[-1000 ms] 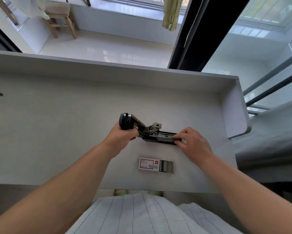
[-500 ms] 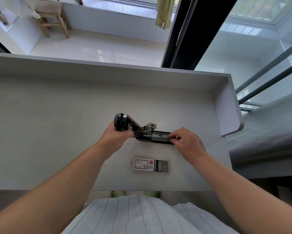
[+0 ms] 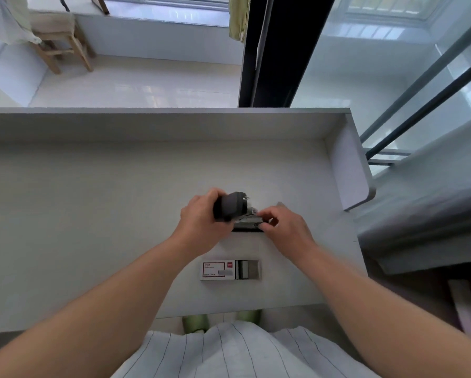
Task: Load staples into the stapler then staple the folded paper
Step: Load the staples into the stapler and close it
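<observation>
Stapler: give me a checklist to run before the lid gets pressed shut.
1. Stapler held steady: ok, left hand grips its dark top.
2. Right hand at the magazine end: ok, fingertips touch the metal track.
3. Staple strip seated in the track: cannot tell, hands hide it.
4. Fingers out of the closing gap: not ok, right fingertips are at the track.
5. Staple box within reach: ok, slid open on the desk.
6. Folded paper ready: cannot tell, none in view.

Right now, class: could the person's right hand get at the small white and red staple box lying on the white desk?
Probably yes. The staple box lies in the open just nearer than the right hand, nothing between them, though that hand is busy at the stapler.
</observation>
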